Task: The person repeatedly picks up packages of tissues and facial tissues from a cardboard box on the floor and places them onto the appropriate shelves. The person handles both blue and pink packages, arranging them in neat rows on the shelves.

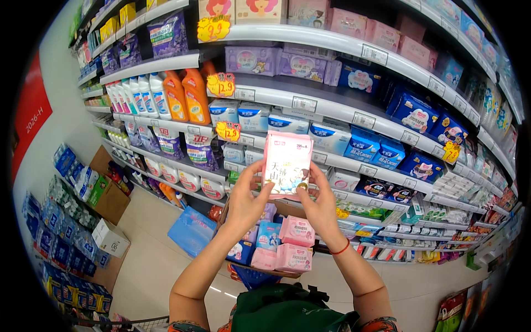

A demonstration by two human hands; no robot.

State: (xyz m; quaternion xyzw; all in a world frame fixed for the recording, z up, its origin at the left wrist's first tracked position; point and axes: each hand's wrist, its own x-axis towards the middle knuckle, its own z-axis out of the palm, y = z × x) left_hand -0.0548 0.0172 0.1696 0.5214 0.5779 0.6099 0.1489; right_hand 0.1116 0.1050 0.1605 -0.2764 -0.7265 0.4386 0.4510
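Both my hands hold up one pink and white pack of sanitary pads (287, 157) in front of the shelves. My left hand (249, 193) grips its left edge, with the thumb on the front near the bottom. On the right edge, my right hand (319, 196) has its thumb pressed on the lower corner. Below the pack stands an open cardboard box (285, 273) with pink, blue and purple packs inside. Among them is a pink pack (297, 230) near the top right. My forearms and the held pack hide part of the box.
Shelves (301, 103) of boxed and bagged goods rise ahead, with orange cleaner bottles (194, 97) at the left. A blue box (192, 229) sits on the floor beside the cardboard box. Several stacked bottle packs (61, 221) and a white carton (109, 238) line the left wall.
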